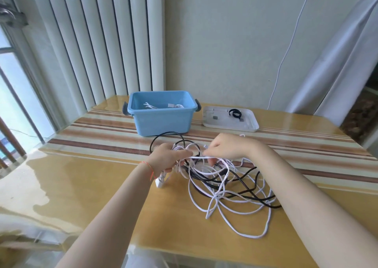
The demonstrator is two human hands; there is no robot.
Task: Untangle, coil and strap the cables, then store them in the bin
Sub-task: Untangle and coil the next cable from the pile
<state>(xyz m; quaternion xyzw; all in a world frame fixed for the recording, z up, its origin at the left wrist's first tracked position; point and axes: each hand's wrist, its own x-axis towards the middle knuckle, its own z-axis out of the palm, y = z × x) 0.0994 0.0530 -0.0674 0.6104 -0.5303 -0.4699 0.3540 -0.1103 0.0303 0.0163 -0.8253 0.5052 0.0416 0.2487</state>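
Cables lie tangled beneath both hands, left grip bunching strands, right grip pinching one.

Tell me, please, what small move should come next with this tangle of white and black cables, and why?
Probably draw the white strand pinched by the right hand away from the bunch gripped in the left hand, freeing one loop. The white cable and black cable still cross on the table, so nothing can be coiled yet for the blue bin.
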